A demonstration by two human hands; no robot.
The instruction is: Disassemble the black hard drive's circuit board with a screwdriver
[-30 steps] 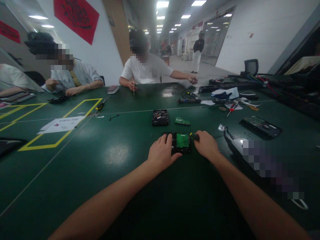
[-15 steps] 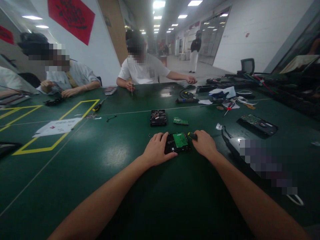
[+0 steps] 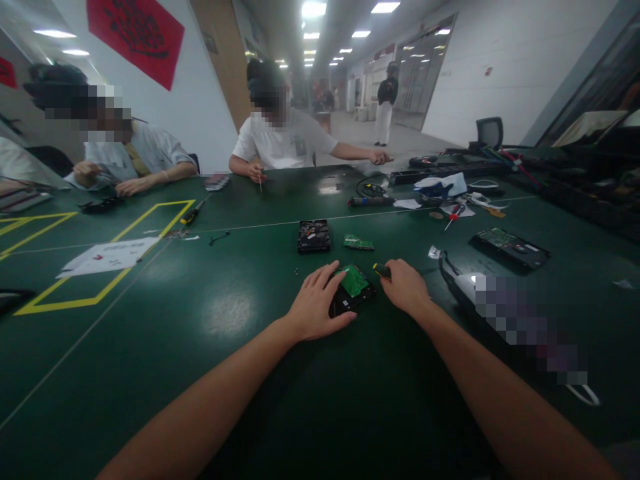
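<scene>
A hard drive (image 3: pixel 361 293) with a green circuit board on its upper face lies on the table in front of me, turned at an angle. My left hand (image 3: pixel 315 303) grips it from the left, fingers over the far side and thumb along the near side, hiding its left part. Just right of the drive, my right hand (image 3: pixel 406 285) is closed around a screwdriver (image 3: pixel 381 271) with a dark and yellow handle; its shaft cannot be made out. Beyond the drive are another hard drive (image 3: pixel 314 237) and a loose green circuit board (image 3: pixel 359 243).
To the right lie a third hard drive (image 3: pixel 511 248), a long pouch-like item (image 3: pixel 465 290) with a loop and a red screwdriver (image 3: pixel 454 215). Paper sheets (image 3: pixel 107 257) and a yellow-handled screwdriver (image 3: pixel 191 215) are on the left. Co-workers (image 3: pixel 283 137) sit across the table.
The hard drive has been turned anticlockwise under my left hand, whose fingers now reach further over it. My right hand still holds the screwdriver beside it. The view has shifted slightly.
</scene>
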